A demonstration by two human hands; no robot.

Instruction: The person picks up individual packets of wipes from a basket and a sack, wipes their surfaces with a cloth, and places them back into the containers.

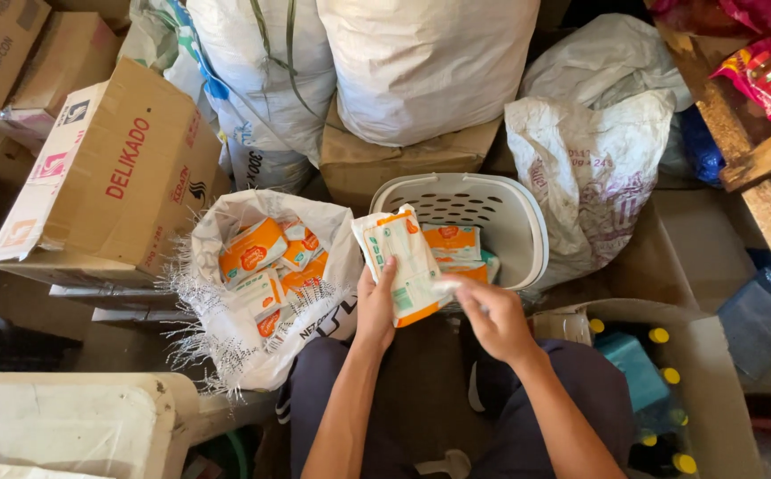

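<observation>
Crowded storeroom floor: both the left hand (pixel 376 306) and right hand (pixel 494 321) have fingers closed on a white-and-orange plastic packet (pixel 406 262), held just before the white slotted plastic basket (pixel 492 208), beside an open white woven sack (pixel 252 266) of like packets.

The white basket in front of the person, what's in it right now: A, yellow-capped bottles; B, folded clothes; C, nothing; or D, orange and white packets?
D: orange and white packets lie inside the white basket, like the packet both hands hold.
</observation>
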